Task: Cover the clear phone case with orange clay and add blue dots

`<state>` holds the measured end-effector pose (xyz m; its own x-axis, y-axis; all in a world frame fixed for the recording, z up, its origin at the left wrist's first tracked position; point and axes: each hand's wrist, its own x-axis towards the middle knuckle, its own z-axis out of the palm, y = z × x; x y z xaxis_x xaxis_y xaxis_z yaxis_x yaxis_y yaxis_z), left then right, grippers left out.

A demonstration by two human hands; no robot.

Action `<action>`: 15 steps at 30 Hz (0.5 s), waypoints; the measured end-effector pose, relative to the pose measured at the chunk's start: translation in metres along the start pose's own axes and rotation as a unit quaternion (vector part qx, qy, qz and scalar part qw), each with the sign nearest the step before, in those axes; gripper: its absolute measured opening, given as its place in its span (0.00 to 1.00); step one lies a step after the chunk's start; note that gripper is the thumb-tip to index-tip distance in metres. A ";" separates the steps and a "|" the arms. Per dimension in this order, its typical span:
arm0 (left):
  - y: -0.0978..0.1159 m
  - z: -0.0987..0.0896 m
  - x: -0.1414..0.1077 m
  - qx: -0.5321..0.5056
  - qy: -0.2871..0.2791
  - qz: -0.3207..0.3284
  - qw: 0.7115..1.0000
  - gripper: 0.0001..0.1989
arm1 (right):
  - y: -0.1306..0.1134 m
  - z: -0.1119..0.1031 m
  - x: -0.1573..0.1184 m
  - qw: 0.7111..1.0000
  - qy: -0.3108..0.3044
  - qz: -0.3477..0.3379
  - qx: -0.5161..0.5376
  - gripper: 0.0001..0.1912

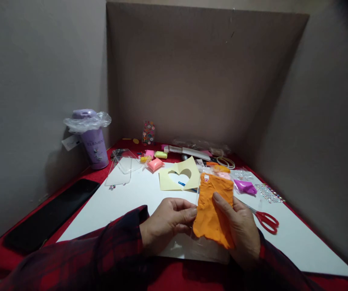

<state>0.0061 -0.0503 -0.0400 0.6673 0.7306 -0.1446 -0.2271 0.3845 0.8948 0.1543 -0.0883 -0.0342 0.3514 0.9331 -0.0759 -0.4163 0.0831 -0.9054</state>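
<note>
An orange clay layer (211, 214) covers a clear phone case, with a small opening near its top left corner. My right hand (243, 228) grips the case from the right, its thumb lying on the clay. At the left edge, my left hand (170, 222) pinches the case between thumb and fingers. The clay is uneven and ragged along the bottom. Just behind the case lies a yellow paper (165, 182) with a heart-shaped cutout. Red-handled scissors (267, 221) rest to the right of my right hand.
A purple tumbler (95, 147) and a black phone (52, 214) are at left. Clear cases (119, 171), clay packets (155, 164), a purple packet (245, 187) and a gem sheet (270, 193) lie around the white board (101, 214). A decorated case (148, 132) stands at the back.
</note>
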 end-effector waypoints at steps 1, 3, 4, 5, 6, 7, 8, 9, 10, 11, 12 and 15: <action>0.000 0.000 0.000 0.003 0.001 -0.001 1.000 0.15 | 0.000 0.000 0.000 1.000 0.003 -0.001 -0.001 0.18; -0.001 0.000 0.000 0.004 0.000 -0.001 1.000 0.15 | 0.000 0.000 -0.001 1.000 0.008 -0.001 -0.003 0.19; -0.001 0.000 0.001 0.003 0.001 0.000 1.000 0.15 | 0.000 0.000 -0.001 1.000 0.007 0.001 -0.003 0.19; -0.001 0.000 0.001 0.001 0.001 0.002 1.000 0.15 | 0.000 0.000 -0.001 1.000 0.005 0.003 -0.002 0.19; -0.001 0.000 0.002 -0.001 0.000 0.004 1.000 0.15 | 0.001 0.000 -0.001 1.000 0.002 0.005 -0.001 0.19; -0.001 0.000 0.002 -0.003 0.001 0.005 1.000 0.15 | 0.001 0.000 -0.001 1.000 -0.003 0.007 0.001 0.19; -0.001 0.000 0.002 -0.003 0.002 0.005 1.000 0.15 | 0.001 0.000 -0.001 1.000 -0.008 0.008 0.003 0.19; -0.001 0.000 0.003 -0.001 0.004 0.004 1.000 0.15 | 0.002 0.000 -0.001 1.000 -0.012 0.008 0.005 0.19; -0.001 0.000 0.003 0.000 0.006 0.002 1.000 0.15 | 0.003 0.000 -0.001 1.000 -0.017 0.008 0.006 0.19; -0.001 0.000 0.003 0.002 0.006 0.001 1.000 0.14 | 0.003 0.000 0.000 1.000 -0.019 0.009 0.006 0.19; -0.001 0.000 0.003 0.002 0.004 0.001 1.000 0.14 | 0.004 0.000 0.000 1.000 -0.020 0.009 0.005 0.19; -0.001 -0.001 0.003 -0.001 -0.003 0.005 1.000 0.14 | 0.004 -0.001 0.000 1.000 -0.020 0.013 0.002 0.18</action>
<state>0.0077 -0.0481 -0.0418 0.6686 0.7317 -0.1329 -0.2359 0.3782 0.8951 0.1528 -0.0884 -0.0384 0.3062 0.9483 -0.0829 -0.4276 0.0592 -0.9020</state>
